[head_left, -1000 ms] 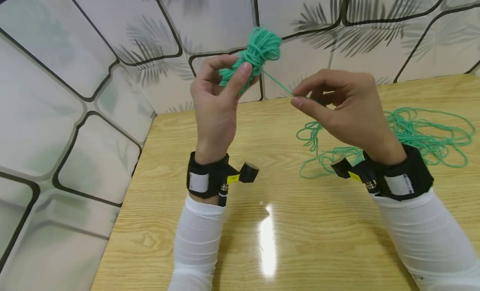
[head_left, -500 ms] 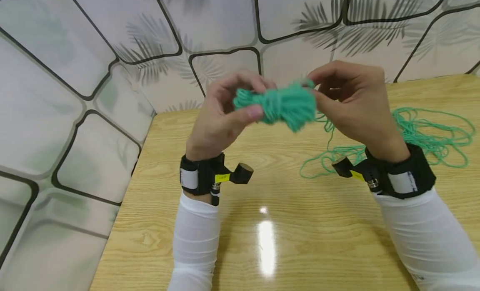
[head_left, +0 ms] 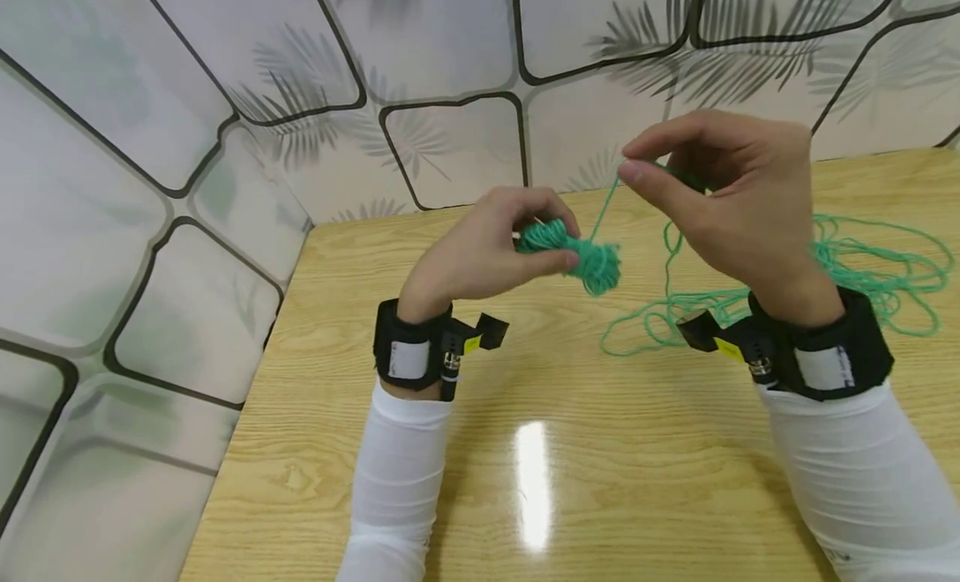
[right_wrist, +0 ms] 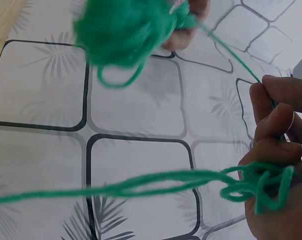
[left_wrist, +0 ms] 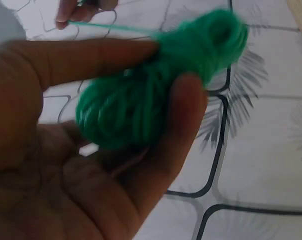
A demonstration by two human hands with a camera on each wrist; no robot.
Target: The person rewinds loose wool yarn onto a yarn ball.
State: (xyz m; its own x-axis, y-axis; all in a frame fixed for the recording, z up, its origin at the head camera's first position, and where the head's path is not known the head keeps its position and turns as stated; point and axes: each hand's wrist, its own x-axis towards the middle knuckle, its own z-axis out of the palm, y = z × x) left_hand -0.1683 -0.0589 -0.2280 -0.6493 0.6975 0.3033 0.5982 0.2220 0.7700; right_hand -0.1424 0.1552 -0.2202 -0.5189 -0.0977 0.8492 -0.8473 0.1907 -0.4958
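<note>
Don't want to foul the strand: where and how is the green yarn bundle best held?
Probably pinch the green yarn bundle at its wrapped middle, from the left, as the left hand does. That waist looks narrower than the looped ends, and the strand runs off to the right hand, so the left approach should clear it.

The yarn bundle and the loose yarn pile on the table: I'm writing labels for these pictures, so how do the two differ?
The yarn bundle is wound compactly, while the loose yarn pile spreads in open, tangled loops. The yarn bundle is gripped by the left hand, while the loose yarn pile lies on the table. The yarn bundle looks small, while the loose yarn pile sprawls much wider. Both are green.
</note>
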